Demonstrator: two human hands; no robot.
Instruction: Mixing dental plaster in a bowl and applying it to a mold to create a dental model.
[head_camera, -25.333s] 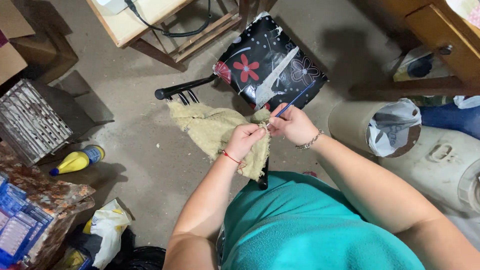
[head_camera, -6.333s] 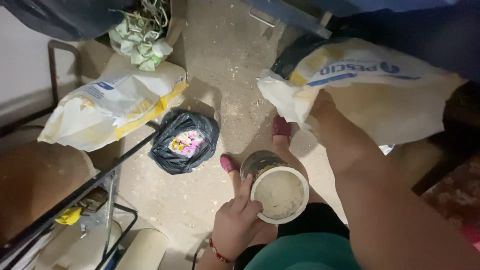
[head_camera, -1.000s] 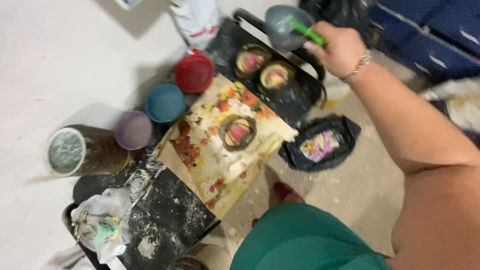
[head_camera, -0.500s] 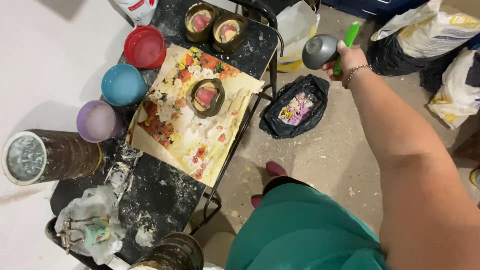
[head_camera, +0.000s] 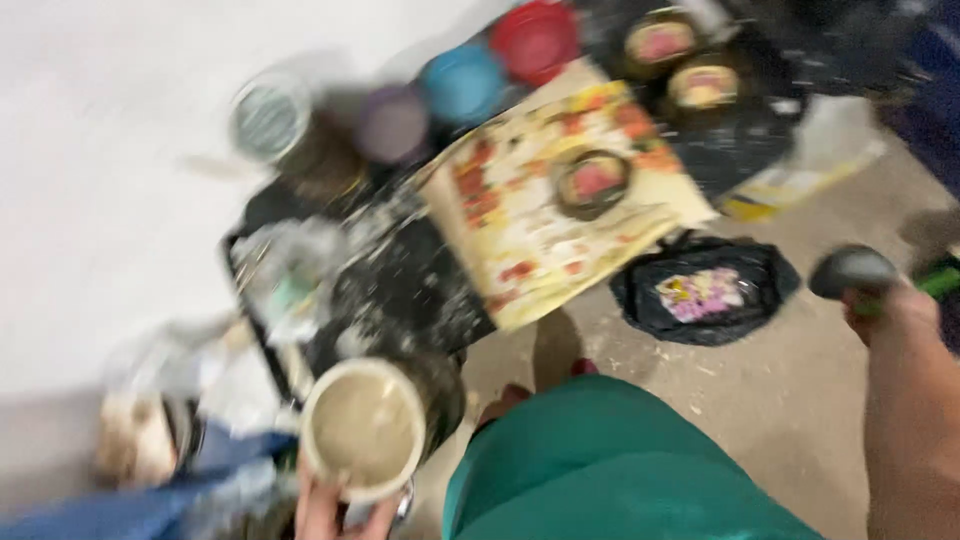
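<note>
While the view is smeared by motion, I log what I can make out, largest first.

Floor (head_camera: 800, 400): pale, dusty concrete, filling the right and near side.

Bench (head_camera: 400, 300): a dark, dust-speckled top running from near left to far right, carrying most of the items.

Teal garment (head_camera: 600, 470): my own clothing, near centre.

Flowered sheet (head_camera: 560, 200): cream with red and yellow print, lying slantwise on the bench, one corner hanging over the near edge. A small round dish (head_camera: 592, 180) with a pink middle sits on it.

Black bag (head_camera: 705, 292): on the floor just right of the sheet, something pink and yellow showing in its open mouth.

Round container (head_camera: 363, 428): pale rim, filled with greyish-tan material, at the near left beside the bench edge. My left hand (head_camera: 340, 508) grips it from below, fingers curled around its base.

Dark tin (head_camera: 268, 118): far left on the bench, top facing up.

Three cups in a row beyond the sheet: purple cup (head_camera: 392, 122), blue cup (head_camera: 462, 82), red cup (head_camera: 535, 40).

Two more round dishes (head_camera: 660, 42) at the far right of the bench.

Scoop (head_camera: 852, 270): grey rounded bowl with a green handle, over the floor at far right. My right hand (head_camera: 890, 312) is closed around that handle.
</note>
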